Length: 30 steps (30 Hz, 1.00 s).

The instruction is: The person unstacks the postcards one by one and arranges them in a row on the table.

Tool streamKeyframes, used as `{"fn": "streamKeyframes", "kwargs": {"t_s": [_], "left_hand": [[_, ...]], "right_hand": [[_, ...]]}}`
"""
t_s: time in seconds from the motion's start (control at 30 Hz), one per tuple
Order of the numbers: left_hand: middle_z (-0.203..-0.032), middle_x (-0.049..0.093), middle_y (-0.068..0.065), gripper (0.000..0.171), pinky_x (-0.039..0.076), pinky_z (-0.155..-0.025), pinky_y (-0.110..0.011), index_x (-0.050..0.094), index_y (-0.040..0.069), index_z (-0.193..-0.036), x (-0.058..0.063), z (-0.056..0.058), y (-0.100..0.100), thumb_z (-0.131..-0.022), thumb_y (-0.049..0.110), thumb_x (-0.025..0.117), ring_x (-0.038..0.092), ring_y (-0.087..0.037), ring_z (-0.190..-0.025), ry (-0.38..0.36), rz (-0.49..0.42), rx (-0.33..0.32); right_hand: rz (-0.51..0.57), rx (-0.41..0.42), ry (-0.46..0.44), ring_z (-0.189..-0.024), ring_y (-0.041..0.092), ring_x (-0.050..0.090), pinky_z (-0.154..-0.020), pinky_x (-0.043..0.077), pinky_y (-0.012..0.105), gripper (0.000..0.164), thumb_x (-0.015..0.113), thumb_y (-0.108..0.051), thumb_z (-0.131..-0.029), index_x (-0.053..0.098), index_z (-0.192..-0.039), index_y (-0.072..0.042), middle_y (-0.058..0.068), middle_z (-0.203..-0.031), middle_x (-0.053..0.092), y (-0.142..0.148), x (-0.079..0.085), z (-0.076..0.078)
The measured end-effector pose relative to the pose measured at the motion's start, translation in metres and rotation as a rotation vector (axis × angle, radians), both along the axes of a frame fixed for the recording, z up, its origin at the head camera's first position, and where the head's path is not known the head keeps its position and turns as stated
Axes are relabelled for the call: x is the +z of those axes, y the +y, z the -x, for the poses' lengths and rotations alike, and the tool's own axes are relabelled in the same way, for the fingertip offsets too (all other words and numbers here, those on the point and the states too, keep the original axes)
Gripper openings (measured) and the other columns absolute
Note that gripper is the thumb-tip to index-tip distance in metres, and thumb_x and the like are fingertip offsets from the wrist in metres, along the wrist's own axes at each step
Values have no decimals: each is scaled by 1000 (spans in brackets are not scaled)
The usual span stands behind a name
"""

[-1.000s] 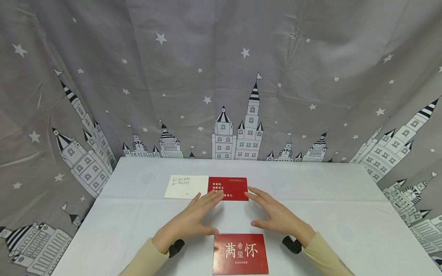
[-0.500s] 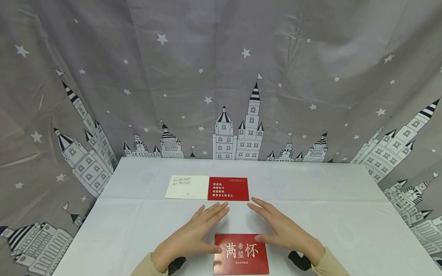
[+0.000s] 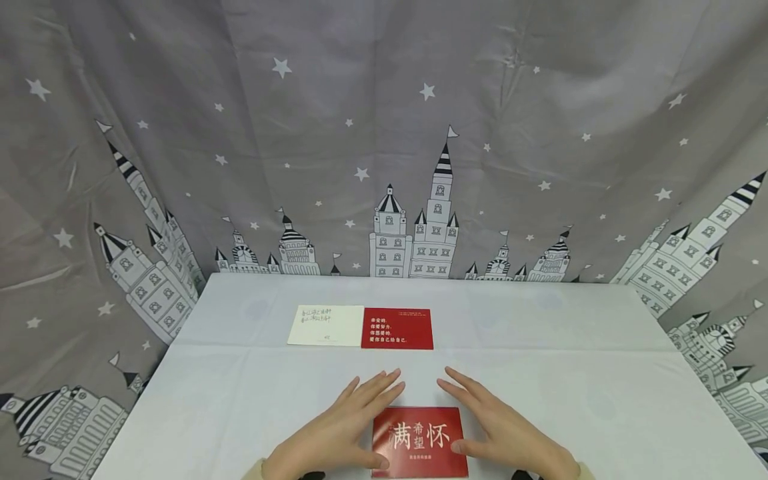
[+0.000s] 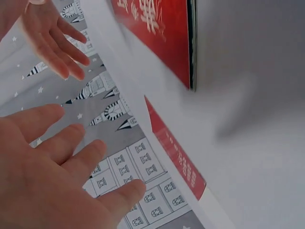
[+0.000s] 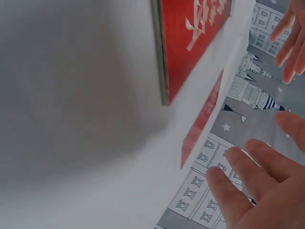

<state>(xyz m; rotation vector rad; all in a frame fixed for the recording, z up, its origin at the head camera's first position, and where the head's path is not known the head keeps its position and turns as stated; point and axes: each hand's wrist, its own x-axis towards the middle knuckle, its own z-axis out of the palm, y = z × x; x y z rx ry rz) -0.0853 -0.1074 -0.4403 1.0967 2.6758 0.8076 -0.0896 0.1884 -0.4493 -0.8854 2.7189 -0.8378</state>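
A stack of red cards (image 3: 419, 445) with white lettering lies at the front middle of the table; both wrist views show its layered edge. My left hand (image 3: 345, 430) hovers at its left side, fingers spread and straight, thumb over the stack's left edge. On the opposite side my right hand (image 3: 501, 430) is held the same way, its thumb above the right edge. Neither hand grips anything. Farther back, a red card (image 3: 397, 329) with white text lies flat, its left edge against a cream card (image 3: 326, 325) that bears handwriting.
A white cloth (image 3: 558, 373) covers the table. Behind it and at both sides hangs a grey curtain (image 3: 384, 100) printed with stars and castles.
Both hands have drawn back toward the front edge, from over the far red card to either side of the card stack. The cards lie where they were.
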Motion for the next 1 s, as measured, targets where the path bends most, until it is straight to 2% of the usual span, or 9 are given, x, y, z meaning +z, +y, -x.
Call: {"fn": "streamKeyframes", "kwargs": {"t_s": [0.17, 0.3, 0.37, 0.5, 0.6, 0.63, 0.8, 1.0], "left_hand": [[-157, 21, -2, 93, 21, -109, -59, 29, 19, -152, -9, -10, -2, -78, 56, 70, 22, -24, -141, -55, 2, -17], [-156, 23, -3, 96, 27, -105, -61, 30, 19, -152, -17, -17, -4, -77, 73, 56, 25, -26, -140, -53, 26, -27], [-155, 25, -3, 98, 34, -100, -61, 30, 21, -152, -19, -20, -4, -74, 76, 55, 28, -29, -138, -77, 38, -14], [-155, 25, 4, 96, 52, -84, -53, 28, 33, -151, -20, -24, -3, -71, 73, 62, 29, -38, -135, -229, 45, 34], [-154, 25, 6, 96, 56, -76, -45, 28, 36, -151, -20, -25, -2, -69, 69, 66, 29, -38, -135, -295, 41, 40], [-154, 25, 6, 96, 56, -77, -44, 28, 36, -151, -20, -25, -3, -69, 68, 66, 28, -36, -136, -302, 38, 35], [-154, 24, 4, 94, 53, -86, -45, 26, 32, -152, -21, -26, -2, -73, 65, 65, 26, -26, -138, -259, 38, -20], [-154, 24, 1, 93, 35, -104, -54, 25, 26, -153, -23, -26, -1, -77, 67, 59, 24, -21, -139, -175, 78, -65]], "right_hand": [[15, 3, -55, -127, 28, 42, -84, 54, 41, 81, 71, -48, -81, 34, -149, -23, 5, -153, 28, 3, -7, -11], [30, 1, -96, -127, 30, 41, -83, 54, 40, 84, 71, -51, -79, 34, -149, -23, 6, -153, 28, 5, -15, -18], [42, -5, -120, -127, 32, 41, -82, 54, 41, 84, 69, -53, -79, 35, -149, -23, 6, -153, 29, 5, -19, -20], [50, -14, -162, -129, 35, 40, -79, 56, 40, 83, 67, -54, -80, 35, -149, -23, 7, -153, 28, 5, -22, -22], [46, -16, -192, -130, 36, 37, -77, 56, 37, 83, 65, -56, -80, 32, -150, -24, 7, -152, 28, 5, -22, -23], [45, -16, -197, -130, 35, 37, -77, 56, 35, 84, 65, -57, -80, 32, -150, -24, 7, -152, 28, 4, -23, -23], [40, -4, -191, -131, 33, 36, -77, 56, 31, 91, 67, -62, -75, 33, -150, -25, 6, -152, 28, 0, -23, -28], [3, 8, -175, -131, 34, 35, -75, 56, 30, 97, 67, -68, -68, 32, -150, -28, 3, -153, 26, -3, -29, -33]]}}
